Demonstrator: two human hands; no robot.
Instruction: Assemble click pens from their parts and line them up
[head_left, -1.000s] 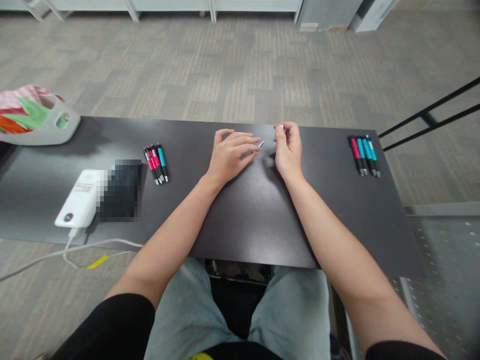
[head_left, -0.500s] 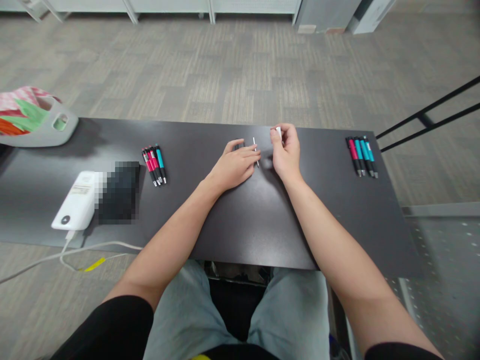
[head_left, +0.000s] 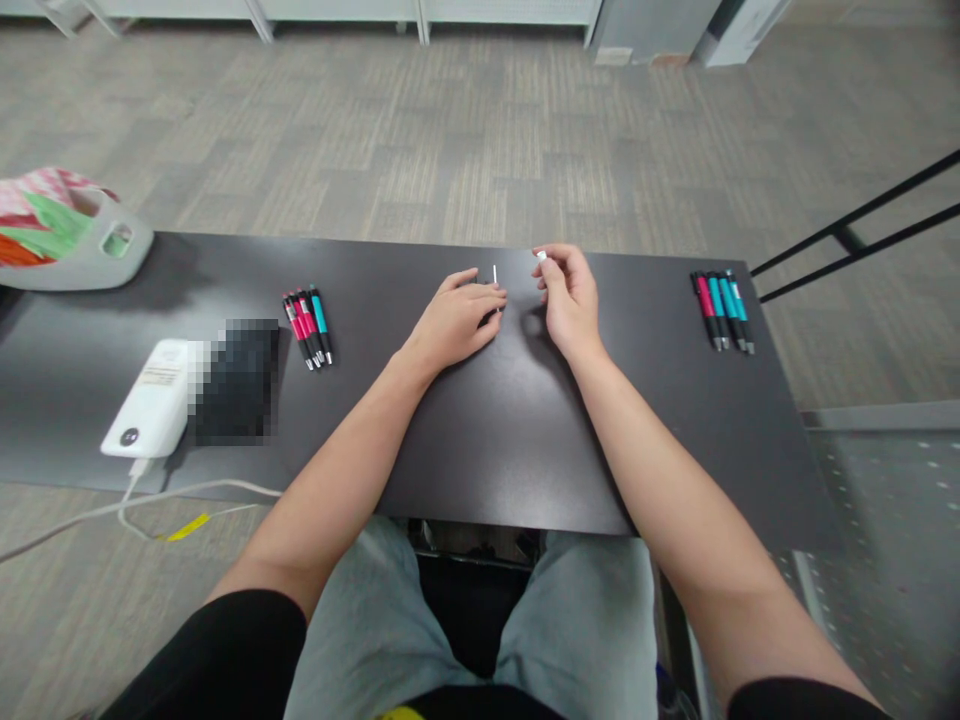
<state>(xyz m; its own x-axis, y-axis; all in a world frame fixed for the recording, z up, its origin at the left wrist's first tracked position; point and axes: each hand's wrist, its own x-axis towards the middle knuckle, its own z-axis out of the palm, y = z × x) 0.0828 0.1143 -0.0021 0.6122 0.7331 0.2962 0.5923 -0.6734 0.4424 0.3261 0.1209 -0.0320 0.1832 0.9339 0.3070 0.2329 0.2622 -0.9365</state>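
My left hand (head_left: 461, 322) lies low over the dark table, its fingers bent round the lower part of a thin white stick (head_left: 495, 274), whose top end shows past the fingertips. A dark piece is partly hidden behind these fingers. To the right, my right hand (head_left: 568, 298) pinches a small white object (head_left: 541, 257) between thumb and fingers, just above the table's far edge. A shadow falls on the table between the hands.
Red and teal pens (head_left: 307, 328) lie left of my hands, more pens (head_left: 723, 311) at the right end of the table (head_left: 495, 440). Further left are a white power bank (head_left: 154, 400) with cable, a blurred black item (head_left: 238, 385) and a basket (head_left: 131, 250) of cloths.
My left hand has shifted slightly left, and the thin stick has moved left with it. The white object in my right hand has tilted and moved a little left.
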